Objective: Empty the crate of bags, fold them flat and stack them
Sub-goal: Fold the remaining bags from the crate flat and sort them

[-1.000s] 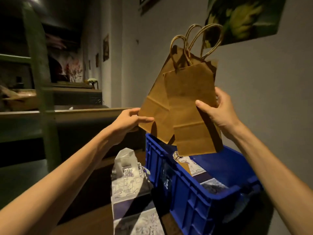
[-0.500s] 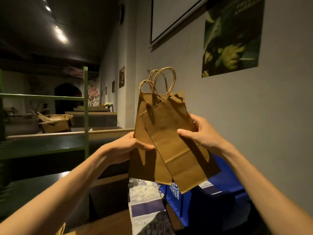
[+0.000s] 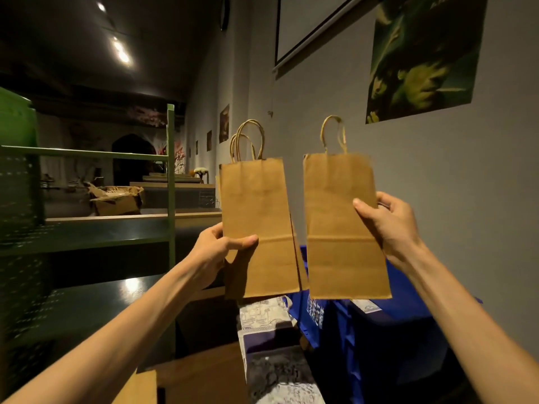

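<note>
We note, at 9 o'clock, a green metal shelf rack (image 3: 170,176) with a torn cardboard box (image 3: 116,199) behind it on a long wooden counter (image 3: 131,218). At 11 o'clock a ceiling spotlight (image 3: 122,53) glows in the dark hall.

Our left hand (image 3: 217,252), just left of centre, pinches the lower left edge of the left brown paper bags (image 3: 256,228), thumb across the front face, fingers behind. This hold carries at least two flat bags, one behind the other; extra twisted handles and a second edge show past the front one. They are upright, handles up.

Our right hand (image 3: 390,225), at 3 o'clock from centre, grips the right edge of the right brown paper bag (image 3: 341,228), thumb on the front, fingers curled behind. That bag is flat, upright, just beside the left ones with a narrow gap between.

At 6 o'clock, below both, lie patterned white-and-purple bags (image 3: 268,339) on the wooden table (image 3: 204,371). Touching them on the right is the blue crate (image 3: 388,339), with a printed bag corner (image 3: 369,307) showing inside. At 1 o'clock a green poster (image 3: 420,59) hangs on the grey wall (image 3: 466,185).
</note>
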The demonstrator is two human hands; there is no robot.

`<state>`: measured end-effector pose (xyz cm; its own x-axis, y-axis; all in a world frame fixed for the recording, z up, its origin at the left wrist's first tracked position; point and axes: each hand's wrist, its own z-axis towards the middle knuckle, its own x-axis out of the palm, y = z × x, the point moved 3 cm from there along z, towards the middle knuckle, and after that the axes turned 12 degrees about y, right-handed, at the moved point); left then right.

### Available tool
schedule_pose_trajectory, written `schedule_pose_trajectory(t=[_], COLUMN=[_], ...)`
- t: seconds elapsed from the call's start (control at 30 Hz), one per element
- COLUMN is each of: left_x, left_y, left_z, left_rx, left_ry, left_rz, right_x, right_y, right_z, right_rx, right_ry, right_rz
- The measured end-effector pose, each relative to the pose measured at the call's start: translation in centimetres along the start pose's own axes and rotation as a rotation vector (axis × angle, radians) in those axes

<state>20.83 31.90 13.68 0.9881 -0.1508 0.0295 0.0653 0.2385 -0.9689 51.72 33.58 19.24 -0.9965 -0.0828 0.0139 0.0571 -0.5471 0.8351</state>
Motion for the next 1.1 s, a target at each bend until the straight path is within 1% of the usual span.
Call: schedule_pose_trajectory(t=[0.07,0.13,0.3,0.37,0.43,0.5,0.57,0.63,0.73,0.8,0.87,0.9,0.93,1.0,1.03,1.07,1.1], left_x=[-0.2,0.3,3.1,3.5,2.9,1.7,0.6,-0.1,0.3,1.7,3.0,3.2,3.0,1.8,1.4,1.4,2.2], left_y=[0.3,0.7,1.5,1.5,1.6,1.8,2.0,2.2,2.7,3.0,3.2,3.1,2.9,2.2,2.2,2.0,1.6], left_z=[-0.3,-0.5,-1.6,-1.9,-2.1,-2.3,-2.4,-2.5,-2.5,-2.5,-2.5,-2.6,-2.6,-2.7,-2.7,-2.8,-3.1], left_rx=[0.033,0.051,0.1,0.085,0.057,0.061,0.074,0.077,0.057,0.022,-0.033,-0.056,-0.066,-0.005,0.04,0.072,0.09], left_ry=[-0.052,-0.039,0.05,0.06,0.049,-0.002,-0.054,-0.076,-0.055,0.024,0.077,0.052,0.001,-0.111,-0.113,-0.068,0.032], left_rz=[-0.012,0.002,0.015,-0.052,-0.138,-0.129,-0.113,-0.116,-0.142,-0.183,-0.132,-0.081,-0.013,0.212,0.297,0.318,0.261], right_x=[0.4,2.0,7.1,7.7,7.3,6.1,4.8,4.1,5.8,8.1,10.4,10.9,11.1,11.0,11.2,11.8,12.7], right_y=[-0.9,-2.0,-4.9,-5.4,-5.2,-5.2,-5.3,-5.6,-6.4,-7.5,-8.1,-8.2,-8.0,-6.8,-6.1,-5.7,-5.5], right_z=[-0.5,-1.2,-3.0,-3.5,-3.6,-3.4,-3.1,-3.0,-3.2,-3.4,-3.9,-4.0,-4.0,-4.0,-4.2,-4.6,-5.0], right_rx=[0.087,0.16,0.263,0.253,0.236,0.21,0.172,0.159,0.191,0.217,0.283,0.301,0.282,0.12,0.009,-0.096,-0.191], right_ry=[0.037,0.083,0.187,0.167,0.093,-0.001,-0.051,-0.009,0.126,0.211,0.308,0.324,0.297,0.162,0.087,0.029,0.015], right_rz=[0.154,0.234,0.253,0.207,0.167,0.194,0.247,0.282,0.302,0.142,-0.075,-0.152,-0.203,-0.305,-0.378,-0.444,-0.486])
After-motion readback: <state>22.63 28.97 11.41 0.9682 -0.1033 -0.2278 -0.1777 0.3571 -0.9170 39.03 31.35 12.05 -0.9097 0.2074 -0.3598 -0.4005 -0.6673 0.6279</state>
